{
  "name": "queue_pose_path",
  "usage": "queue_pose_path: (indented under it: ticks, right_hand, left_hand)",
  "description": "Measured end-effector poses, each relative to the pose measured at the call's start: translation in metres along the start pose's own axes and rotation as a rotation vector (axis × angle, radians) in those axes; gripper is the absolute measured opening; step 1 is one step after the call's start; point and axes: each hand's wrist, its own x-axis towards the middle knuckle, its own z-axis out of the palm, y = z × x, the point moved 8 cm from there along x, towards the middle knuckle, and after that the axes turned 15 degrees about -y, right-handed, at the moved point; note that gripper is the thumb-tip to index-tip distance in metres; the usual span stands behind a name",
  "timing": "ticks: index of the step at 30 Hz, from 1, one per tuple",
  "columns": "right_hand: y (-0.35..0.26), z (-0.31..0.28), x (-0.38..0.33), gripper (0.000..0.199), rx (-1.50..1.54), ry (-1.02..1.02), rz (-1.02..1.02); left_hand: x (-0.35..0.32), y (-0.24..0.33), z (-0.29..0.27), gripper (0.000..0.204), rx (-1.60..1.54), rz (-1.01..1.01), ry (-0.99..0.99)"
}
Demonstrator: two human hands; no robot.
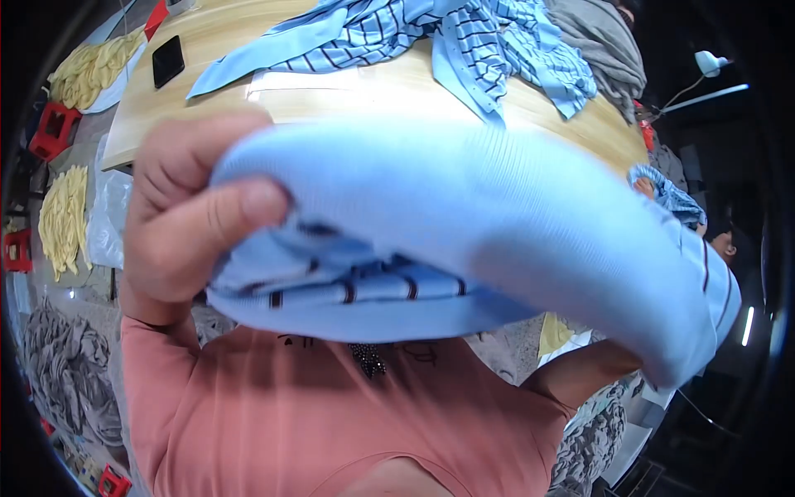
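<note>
Thumb and fingers of the left hand, at 9 o'clock, are clamped together on the end of a light blue garment, the thumb lying over its edge. The garment fills the centre and sweeps round to 4 o'clock as a broad, finely ribbed band, blurred in places; under the band, cloth crossed by dark bars shows in the fold. At 4 o'clock the right forearm runs up behind the far end of the garment, where the right hand is hidden, so its grip cannot be told. A salmon-pink top on the wearer spreads across 6 o'clock, just below the fabric. Beyond the garment, at 12 o'clock, stands a pale wooden bench, bearing blue striped clothes from 12 to 1 o'clock, a grey cloth heap between 1 and 2, and a black phone just past 10. Farther out, yellow cloth lies in a pile at 9 o'clock, near a red stool, and crumpled grey fabric lies at 8. At 3 o'clock another person is near a blue cloth, and a white lamp shows at 2.
</note>
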Motion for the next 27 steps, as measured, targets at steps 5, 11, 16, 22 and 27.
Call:
queue_pose_path:
  ticks: [5, 11, 16, 22, 27]
  right_hand:
    - [-0.071, 0.018, 0.086, 0.018, 0.006, -0.199, -0.232]
    - [-0.237, 0.131, 0.191, 0.015, -0.333, -0.514, -0.684]
    - [-0.230, 0.144, 0.191, 0.022, 0.022, -0.460, -0.633]
    - [-0.128, 0.191, 0.163, 0.032, -0.080, -0.712, -0.143]
    - [-0.079, 0.201, 0.117, 0.025, -0.060, -0.625, -0.058]
  left_hand:
    - [-0.066, -0.055, -0.029, 0.027, -0.258, -0.189, 0.253]
    - [-0.344, -0.238, -0.147, 0.014, 0.581, -0.927, 0.724]
    - [-0.301, -0.221, -0.080, 0.008, 0.401, -0.704, 0.990]
    - [-0.119, -0.206, -0.056, 0.021, 0.899, -0.341, 0.247]
    - [-0.070, -0.269, -0.065, 0.034, 1.352, -0.270, -0.045]
